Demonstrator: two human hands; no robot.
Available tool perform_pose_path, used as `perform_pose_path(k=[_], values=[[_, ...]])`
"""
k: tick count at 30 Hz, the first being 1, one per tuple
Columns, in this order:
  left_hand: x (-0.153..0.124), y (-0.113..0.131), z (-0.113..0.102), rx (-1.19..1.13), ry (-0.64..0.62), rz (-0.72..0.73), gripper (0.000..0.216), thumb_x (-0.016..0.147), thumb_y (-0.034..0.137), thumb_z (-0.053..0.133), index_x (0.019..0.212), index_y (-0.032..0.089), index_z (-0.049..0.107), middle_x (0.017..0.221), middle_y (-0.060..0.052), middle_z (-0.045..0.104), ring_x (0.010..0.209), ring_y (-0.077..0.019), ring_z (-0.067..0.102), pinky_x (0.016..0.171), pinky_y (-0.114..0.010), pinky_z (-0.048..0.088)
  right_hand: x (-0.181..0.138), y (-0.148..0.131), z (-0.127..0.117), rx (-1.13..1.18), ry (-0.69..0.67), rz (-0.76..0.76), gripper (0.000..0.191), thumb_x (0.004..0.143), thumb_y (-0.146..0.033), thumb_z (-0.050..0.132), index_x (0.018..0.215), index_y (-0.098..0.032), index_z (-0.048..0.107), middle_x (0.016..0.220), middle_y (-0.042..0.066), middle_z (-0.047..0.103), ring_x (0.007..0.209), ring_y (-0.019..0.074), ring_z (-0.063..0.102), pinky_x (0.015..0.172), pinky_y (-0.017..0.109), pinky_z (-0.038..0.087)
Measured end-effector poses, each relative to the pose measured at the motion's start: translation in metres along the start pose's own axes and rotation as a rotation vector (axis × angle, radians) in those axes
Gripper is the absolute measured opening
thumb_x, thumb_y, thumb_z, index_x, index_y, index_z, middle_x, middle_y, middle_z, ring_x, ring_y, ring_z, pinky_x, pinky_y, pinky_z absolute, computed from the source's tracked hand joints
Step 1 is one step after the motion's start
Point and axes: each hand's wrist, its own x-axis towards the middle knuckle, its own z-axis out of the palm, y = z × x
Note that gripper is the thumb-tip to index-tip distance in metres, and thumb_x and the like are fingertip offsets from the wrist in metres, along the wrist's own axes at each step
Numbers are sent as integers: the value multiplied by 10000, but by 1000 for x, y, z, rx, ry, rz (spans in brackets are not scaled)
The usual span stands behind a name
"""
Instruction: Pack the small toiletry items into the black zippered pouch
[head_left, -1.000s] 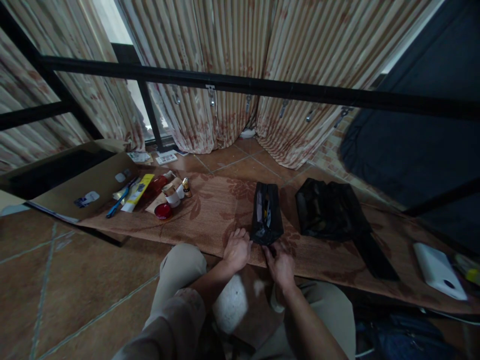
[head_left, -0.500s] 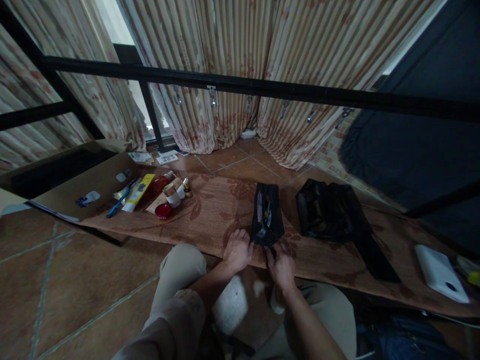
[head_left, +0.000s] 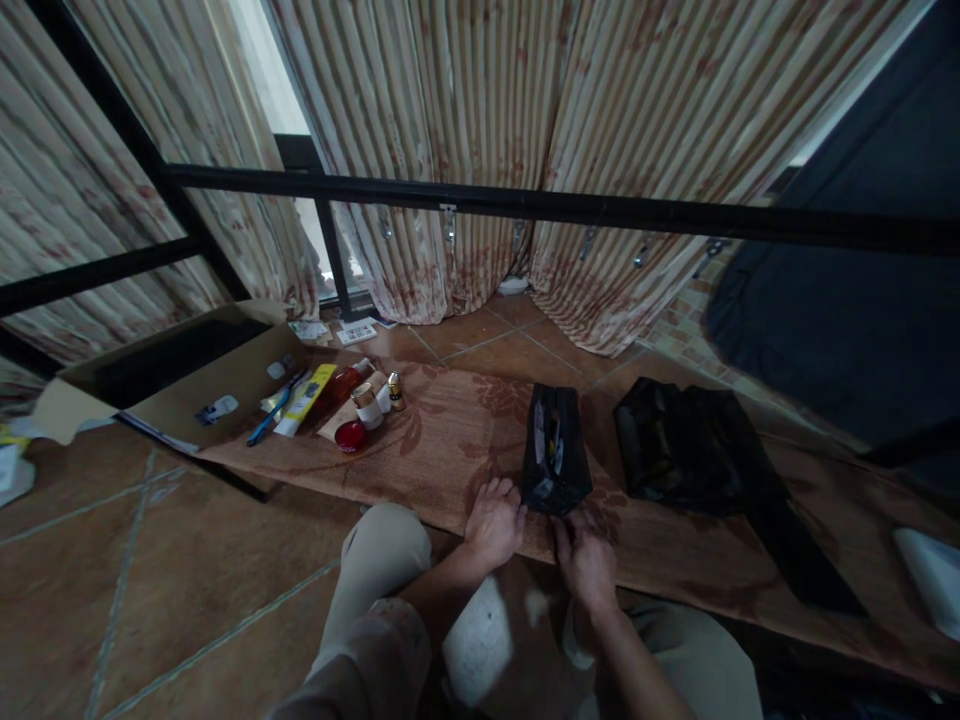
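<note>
A small black zip pouch (head_left: 556, 480) stands on the brown patterned cloth in front of me, its top unzipped. Through the gap some light and yellow contents show, too dim to name. My left hand (head_left: 495, 522) rests on the cloth at the pouch's near left corner, fingers stretched out and thumb side close against it. At the near right corner is my right hand (head_left: 589, 560), its thumb and fingers about the pouch's lower edge; the fingertips are partly hidden. To the right lies a larger black bag (head_left: 686, 445) with a dark strap or flap (head_left: 806, 560).
Leftward on the cloth (head_left: 450, 440) lie a red jar (head_left: 351, 435), a gold-lidded jar (head_left: 367, 407), a small gold-topped bottle (head_left: 395, 391), a yellow tube (head_left: 306, 400) and a blue toothbrush-like stick (head_left: 274, 410). Beyond stands an open cardboard box (head_left: 217, 400). A black rail (head_left: 525, 203) crosses behind.
The view has shifted, so everything sits a little further right and lower. Both hands stay at the pouch's near end, with hardly any movement against it.
</note>
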Motion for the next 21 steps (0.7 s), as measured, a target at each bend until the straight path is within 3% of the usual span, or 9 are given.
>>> perform_pose_path(k=[6, 21], values=[[-1, 0, 1, -26, 22, -40, 116, 842, 245, 455, 810, 182, 546, 935, -54, 545, 912, -204, 494, 906, -391, 403, 0, 0, 1, -39, 25, -9, 341, 904, -406, 348, 801, -187, 588, 800, 73, 611, 664, 171, 560, 585, 263, 364], [-2, 1, -2, -44, 26, -30, 98, 820, 259, 480, 822, 184, 542, 926, -61, 546, 913, -212, 497, 880, -380, 419, 0, 2, 2, -28, 41, -23, 398, 901, -485, 332, 803, -196, 589, 787, 78, 607, 663, 186, 559, 590, 280, 368]])
